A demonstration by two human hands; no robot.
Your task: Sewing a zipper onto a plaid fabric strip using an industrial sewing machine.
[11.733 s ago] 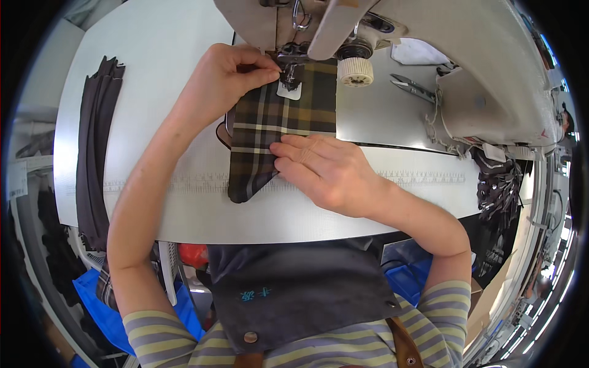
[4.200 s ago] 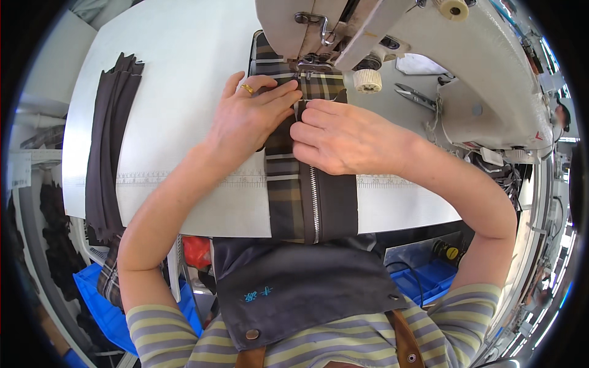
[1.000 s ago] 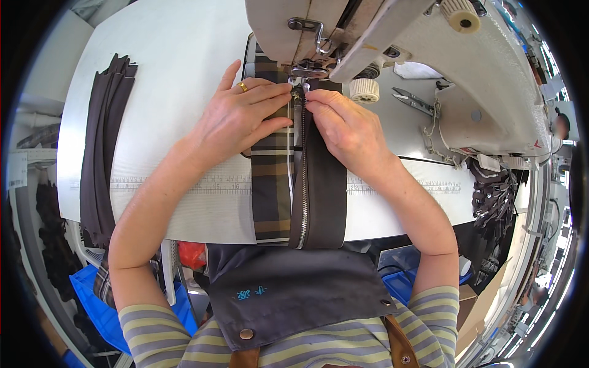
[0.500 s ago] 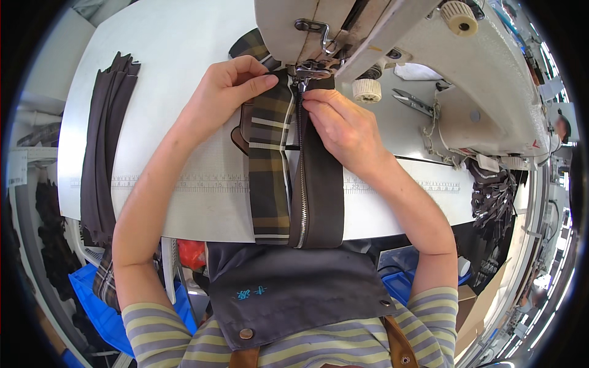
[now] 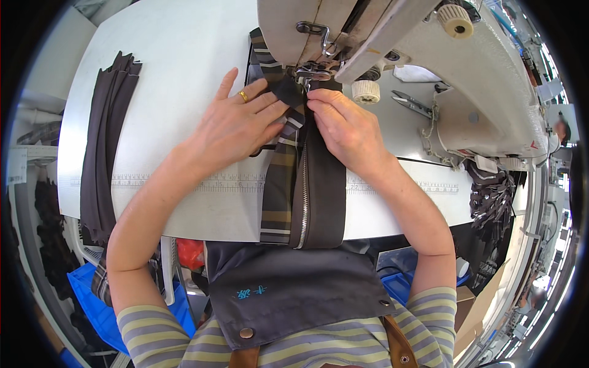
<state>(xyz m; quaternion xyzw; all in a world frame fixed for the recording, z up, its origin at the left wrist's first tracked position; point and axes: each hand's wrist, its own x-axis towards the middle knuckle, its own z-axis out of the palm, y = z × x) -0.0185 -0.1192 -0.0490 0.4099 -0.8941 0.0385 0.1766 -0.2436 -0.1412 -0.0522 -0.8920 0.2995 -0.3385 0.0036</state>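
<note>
My left hand [image 5: 241,119], a gold ring on one finger, has its fingers spread over the left edge of the plaid fabric [image 5: 276,208], which is bunched and folded near the machine's presser foot [image 5: 310,72]. My right hand [image 5: 342,126] is closed in a pinch on the upper end of a metal zipper [image 5: 304,196] just below the foot. The zipper runs along a dark brown fabric panel [image 5: 328,211] down to the table's near edge. The sewing machine [image 5: 399,37] hangs over both hands, and its head hides the far part of the fabric.
A bundle of dark strips [image 5: 104,147] lies left on the white table [image 5: 165,73]. Shears [image 5: 417,104] and a white cloth [image 5: 414,73] sit at the machine's right, above dark scraps [image 5: 491,202]. Blue bins [image 5: 98,306] and a red item [image 5: 191,253] are below the table edge.
Since half a second ago my left hand has opened from a pinch and moved down. The plaid fabric has bunched and shifted rightward. My right hand has barely moved.
</note>
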